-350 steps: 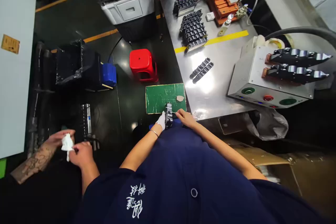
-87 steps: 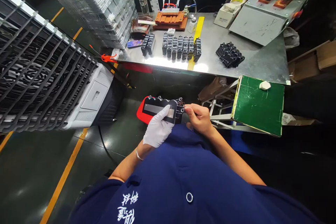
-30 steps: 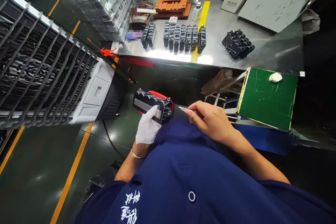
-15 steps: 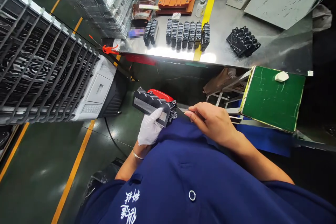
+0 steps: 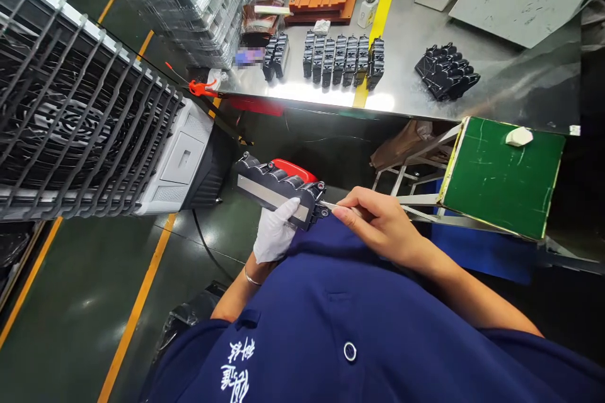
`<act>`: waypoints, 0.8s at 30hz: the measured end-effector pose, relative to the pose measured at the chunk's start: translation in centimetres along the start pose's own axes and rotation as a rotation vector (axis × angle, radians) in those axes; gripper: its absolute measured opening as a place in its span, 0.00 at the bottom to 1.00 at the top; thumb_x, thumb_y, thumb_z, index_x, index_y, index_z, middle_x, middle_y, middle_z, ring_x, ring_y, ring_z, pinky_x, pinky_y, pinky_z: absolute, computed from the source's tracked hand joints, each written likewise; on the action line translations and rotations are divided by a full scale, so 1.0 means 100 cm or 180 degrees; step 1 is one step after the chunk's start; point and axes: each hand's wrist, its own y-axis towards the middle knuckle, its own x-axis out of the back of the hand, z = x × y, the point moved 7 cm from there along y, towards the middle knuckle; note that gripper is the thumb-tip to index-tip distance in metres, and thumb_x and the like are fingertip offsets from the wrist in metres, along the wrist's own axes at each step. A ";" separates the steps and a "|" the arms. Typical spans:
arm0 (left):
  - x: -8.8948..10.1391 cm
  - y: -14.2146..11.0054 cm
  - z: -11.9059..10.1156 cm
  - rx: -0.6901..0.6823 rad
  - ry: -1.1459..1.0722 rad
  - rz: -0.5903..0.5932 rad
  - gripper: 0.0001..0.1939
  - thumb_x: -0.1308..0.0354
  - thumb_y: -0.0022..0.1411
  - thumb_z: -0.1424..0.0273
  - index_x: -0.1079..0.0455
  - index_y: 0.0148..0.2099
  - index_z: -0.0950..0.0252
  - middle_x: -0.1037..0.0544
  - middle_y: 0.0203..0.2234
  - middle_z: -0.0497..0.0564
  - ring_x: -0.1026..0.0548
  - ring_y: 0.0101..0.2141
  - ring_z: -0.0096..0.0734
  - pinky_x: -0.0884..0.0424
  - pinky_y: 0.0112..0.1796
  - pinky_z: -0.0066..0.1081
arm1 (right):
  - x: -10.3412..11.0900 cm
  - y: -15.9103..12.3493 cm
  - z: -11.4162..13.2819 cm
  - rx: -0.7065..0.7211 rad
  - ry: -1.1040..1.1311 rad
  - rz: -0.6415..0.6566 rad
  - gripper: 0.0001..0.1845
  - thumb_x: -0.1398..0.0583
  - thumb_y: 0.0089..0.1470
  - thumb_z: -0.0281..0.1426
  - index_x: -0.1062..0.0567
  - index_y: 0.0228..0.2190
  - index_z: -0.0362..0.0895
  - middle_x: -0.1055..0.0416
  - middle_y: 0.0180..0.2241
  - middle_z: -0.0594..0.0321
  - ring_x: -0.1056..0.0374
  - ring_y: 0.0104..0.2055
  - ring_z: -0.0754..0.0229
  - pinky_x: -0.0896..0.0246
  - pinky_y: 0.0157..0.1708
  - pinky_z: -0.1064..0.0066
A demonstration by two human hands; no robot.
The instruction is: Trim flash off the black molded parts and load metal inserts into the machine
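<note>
My left hand point(image 5: 275, 233), in a white glove, is closed around the lower edge of a black moulded plastic part point(image 5: 255, 170) with a scalloped top and a pale flat strip along its side. The part is tilted in front of my waist. My bare right hand point(image 5: 385, 221) pinches a thin metal tool point(image 5: 329, 204); the fingers cover most of it. Its tip reaches the right end of the part, by the small ring-shaped lugs, though I cannot tell whether it touches. Behind the part shows a curved red piece point(image 5: 295, 170), its lower portion hidden.
On the metal bench point(image 5: 401, 85) stands a row of similar black parts point(image 5: 338, 60), with a cluster point(image 5: 447, 72) to the right. An orange fixture point(image 5: 324, 0) and a white bottle point(image 5: 367, 9) are at the back. A green-topped stool point(image 5: 505, 179) is at right, a caged fan point(image 5: 80, 119) at left.
The black part has turned slightly, showing more of its pale strip. My right hand's thin tool now shows plainly, with its tip at the part's right end. The view has shifted a little.
</note>
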 end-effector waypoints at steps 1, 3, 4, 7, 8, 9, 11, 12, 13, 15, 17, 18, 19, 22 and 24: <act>0.000 0.000 -0.001 -0.0027 -0.0013 0.0005 0.24 0.35 0.53 0.76 0.27 0.52 0.56 0.20 0.48 0.48 0.22 0.49 0.38 0.27 0.51 0.35 | -0.002 0.000 -0.002 -0.0048 0.0085 0.0001 0.18 0.44 0.62 0.43 0.26 0.28 0.43 0.31 0.22 0.65 0.41 0.22 0.66 0.44 0.23 0.72; -0.001 0.000 -0.002 -0.0066 -0.0052 0.0006 0.25 0.35 0.52 0.77 0.27 0.53 0.55 0.20 0.48 0.47 0.22 0.47 0.38 0.27 0.50 0.35 | -0.005 0.001 -0.005 -0.0142 0.0222 -0.0017 0.18 0.43 0.61 0.43 0.26 0.28 0.43 0.30 0.22 0.64 0.41 0.22 0.66 0.45 0.23 0.73; -0.002 0.000 -0.002 -0.0090 -0.0071 0.0010 0.26 0.35 0.51 0.78 0.27 0.53 0.55 0.20 0.47 0.48 0.21 0.46 0.38 0.26 0.49 0.35 | -0.007 0.001 -0.007 -0.0189 0.0280 -0.0025 0.19 0.43 0.61 0.44 0.26 0.27 0.43 0.30 0.23 0.64 0.40 0.22 0.66 0.45 0.22 0.73; -0.002 -0.001 -0.003 -0.0190 -0.0082 0.0021 0.26 0.34 0.50 0.79 0.26 0.52 0.54 0.19 0.45 0.48 0.21 0.46 0.39 0.26 0.49 0.35 | -0.009 0.002 -0.009 -0.0277 0.0435 -0.0023 0.19 0.42 0.61 0.44 0.27 0.26 0.43 0.29 0.23 0.63 0.38 0.23 0.66 0.44 0.23 0.73; -0.002 -0.001 -0.003 -0.0221 -0.0068 0.0026 0.26 0.34 0.50 0.79 0.26 0.51 0.55 0.19 0.45 0.48 0.21 0.46 0.39 0.26 0.49 0.36 | -0.010 0.003 -0.009 -0.0282 0.0482 -0.0019 0.19 0.42 0.60 0.44 0.27 0.26 0.43 0.29 0.23 0.63 0.38 0.24 0.66 0.43 0.23 0.74; -0.002 -0.001 -0.003 -0.0235 -0.0052 0.0034 0.25 0.34 0.50 0.79 0.25 0.50 0.55 0.19 0.44 0.48 0.22 0.48 0.39 0.26 0.50 0.36 | -0.010 0.003 -0.009 -0.0280 0.0528 -0.0011 0.19 0.42 0.60 0.44 0.27 0.26 0.43 0.29 0.23 0.64 0.38 0.24 0.66 0.43 0.24 0.74; 0.000 -0.001 -0.002 -0.0212 -0.0030 0.0001 0.24 0.34 0.50 0.79 0.25 0.50 0.55 0.18 0.43 0.48 0.23 0.50 0.40 0.27 0.51 0.36 | -0.011 0.003 -0.009 -0.0290 0.0606 0.0014 0.19 0.42 0.60 0.44 0.27 0.25 0.43 0.29 0.23 0.64 0.38 0.24 0.65 0.42 0.24 0.74; 0.001 -0.001 -0.001 -0.0191 -0.0034 -0.0023 0.24 0.34 0.50 0.79 0.25 0.50 0.55 0.18 0.43 0.48 0.23 0.51 0.41 0.27 0.52 0.37 | -0.011 0.003 -0.009 -0.0308 0.0641 0.0033 0.20 0.42 0.60 0.44 0.27 0.25 0.42 0.29 0.23 0.63 0.38 0.24 0.65 0.42 0.24 0.73; 0.002 -0.001 0.000 -0.0179 -0.0046 -0.0032 0.25 0.34 0.50 0.79 0.25 0.50 0.55 0.18 0.43 0.48 0.24 0.52 0.41 0.27 0.52 0.37 | -0.012 0.003 -0.010 -0.0334 0.0676 0.0055 0.20 0.42 0.60 0.45 0.27 0.25 0.42 0.29 0.23 0.63 0.37 0.24 0.65 0.42 0.25 0.73; 0.001 -0.001 -0.001 -0.0204 -0.0086 0.0006 0.25 0.33 0.50 0.79 0.25 0.50 0.55 0.18 0.43 0.48 0.25 0.53 0.41 0.28 0.53 0.38 | -0.013 0.004 -0.011 -0.0393 0.0769 0.0104 0.20 0.42 0.59 0.46 0.27 0.25 0.42 0.29 0.23 0.63 0.37 0.25 0.64 0.41 0.25 0.73; 0.001 -0.001 -0.002 -0.0255 -0.0116 0.0080 0.25 0.33 0.50 0.79 0.25 0.50 0.54 0.19 0.44 0.47 0.25 0.54 0.41 0.28 0.54 0.37 | -0.014 0.004 -0.012 -0.0453 0.0893 0.0143 0.21 0.41 0.58 0.46 0.27 0.25 0.42 0.29 0.23 0.63 0.37 0.25 0.64 0.40 0.26 0.73; 0.001 -0.001 -0.002 -0.0255 -0.0121 0.0089 0.25 0.33 0.50 0.79 0.25 0.50 0.54 0.19 0.45 0.47 0.26 0.54 0.40 0.28 0.54 0.36 | -0.014 0.005 -0.013 -0.0488 0.0957 0.0151 0.21 0.41 0.58 0.47 0.27 0.25 0.42 0.29 0.23 0.63 0.36 0.26 0.64 0.40 0.26 0.73; 0.002 -0.001 -0.001 -0.0237 -0.0116 0.0074 0.26 0.33 0.50 0.80 0.25 0.50 0.53 0.19 0.45 0.46 0.26 0.54 0.39 0.29 0.55 0.36 | -0.014 0.005 -0.014 -0.0528 0.1018 0.0154 0.22 0.41 0.57 0.47 0.28 0.24 0.42 0.29 0.23 0.63 0.36 0.26 0.64 0.40 0.26 0.73; 0.004 -0.001 0.000 -0.0231 -0.0057 0.0069 0.29 0.33 0.49 0.80 0.27 0.52 0.52 0.19 0.46 0.46 0.27 0.56 0.37 0.31 0.57 0.35 | -0.013 0.006 -0.018 -0.0639 0.1122 0.0119 0.22 0.40 0.56 0.48 0.28 0.24 0.42 0.30 0.23 0.63 0.38 0.25 0.65 0.40 0.25 0.73; 0.003 0.000 -0.001 -0.0313 -0.0018 0.0115 0.30 0.31 0.48 0.78 0.27 0.53 0.53 0.20 0.47 0.46 0.27 0.56 0.38 0.31 0.57 0.35 | -0.014 0.007 -0.022 -0.0684 0.1160 0.0047 0.23 0.39 0.55 0.49 0.28 0.23 0.42 0.31 0.22 0.64 0.38 0.24 0.65 0.41 0.25 0.73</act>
